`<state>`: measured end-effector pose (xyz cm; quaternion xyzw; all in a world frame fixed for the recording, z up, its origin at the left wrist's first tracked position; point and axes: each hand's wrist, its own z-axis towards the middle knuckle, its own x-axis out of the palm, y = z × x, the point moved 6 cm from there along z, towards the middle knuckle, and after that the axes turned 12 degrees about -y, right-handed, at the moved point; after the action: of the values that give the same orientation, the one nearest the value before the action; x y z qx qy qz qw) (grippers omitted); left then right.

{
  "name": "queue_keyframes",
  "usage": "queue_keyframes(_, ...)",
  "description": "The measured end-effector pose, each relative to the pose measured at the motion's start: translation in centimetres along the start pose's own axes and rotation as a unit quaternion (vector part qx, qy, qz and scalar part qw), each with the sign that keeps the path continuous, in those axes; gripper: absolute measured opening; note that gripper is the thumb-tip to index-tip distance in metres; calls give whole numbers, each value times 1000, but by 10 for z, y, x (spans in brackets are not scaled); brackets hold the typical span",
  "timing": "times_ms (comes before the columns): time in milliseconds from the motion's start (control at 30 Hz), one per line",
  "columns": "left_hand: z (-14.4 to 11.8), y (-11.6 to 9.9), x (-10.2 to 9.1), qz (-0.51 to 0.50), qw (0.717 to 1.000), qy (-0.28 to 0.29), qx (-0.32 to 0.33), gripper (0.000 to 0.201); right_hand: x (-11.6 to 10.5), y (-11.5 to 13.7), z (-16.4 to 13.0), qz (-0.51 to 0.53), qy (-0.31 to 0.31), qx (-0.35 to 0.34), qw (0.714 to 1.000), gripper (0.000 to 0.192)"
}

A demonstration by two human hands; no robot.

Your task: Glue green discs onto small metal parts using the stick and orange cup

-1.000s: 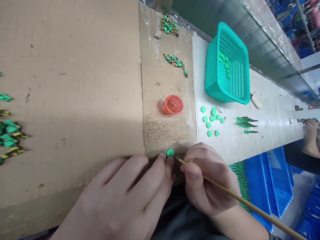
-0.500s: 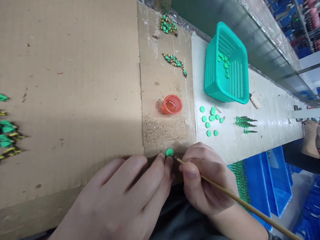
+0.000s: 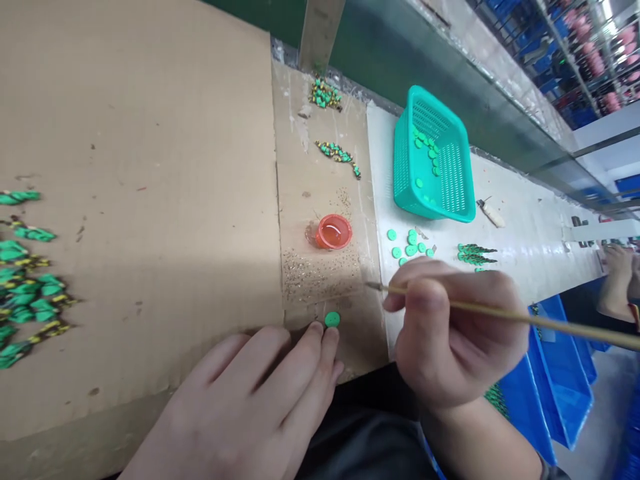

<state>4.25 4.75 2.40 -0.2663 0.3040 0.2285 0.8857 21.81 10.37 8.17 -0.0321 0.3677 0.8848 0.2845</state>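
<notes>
My left hand [image 3: 260,393] is closed at the front edge of the cardboard, its fingertips pressed against a small round green disc [image 3: 332,319] with tiny holes, which faces up. Anything under those fingers is hidden. In my right hand [image 3: 460,333] is a thin paintbrush [image 3: 480,309] with a wooden handle, pinched between thumb and fingers. Its dark tip points left, apart from the disc. Beyond my hands stands a small red cup [image 3: 334,232] holding liquid. Tiny gold specks [image 3: 315,273] lie scattered between the cup and the disc.
A teal basket [image 3: 434,157] holds several green discs; more loose discs [image 3: 411,240] lie before it. Small green and yellow pieces [image 3: 325,93] are heaped at the back, with others [image 3: 25,293] at far left. Blue bins [image 3: 560,373] stand below right. Another person's arm [image 3: 617,280] shows at far right.
My right hand has lifted the brush away from the green disc, up and to the right. My left hand stays at the disc. The camera view has shifted slightly.
</notes>
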Motion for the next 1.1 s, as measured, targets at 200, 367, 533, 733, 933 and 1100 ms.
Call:
queue_keyframes(200,2,3,2,5,999,-35,7,13,28,-28,32,-32,30,6,999,26)
queue_keyframes(367,4,4,1,11,999,-40,16,12,44,-36,33,-32,58,-10,998,31)
queue_keyframes(533,5,4,-1,3,999,-45,15,10,48,-36,36,-26,67,-14,997,35)
queue_keyframes(733,6,4,-1,1,999,-44,15,10,49,-37,35,-24,74,0,997,35)
queue_keyframes(933,5,4,0,3,999,-39,19,11,47,-35,35,-28,61,-16,998,34)
queue_keyframes(1100,4,4,0,7,999,-31,5,14,26,-19,26,-7,35,-4,999,22)
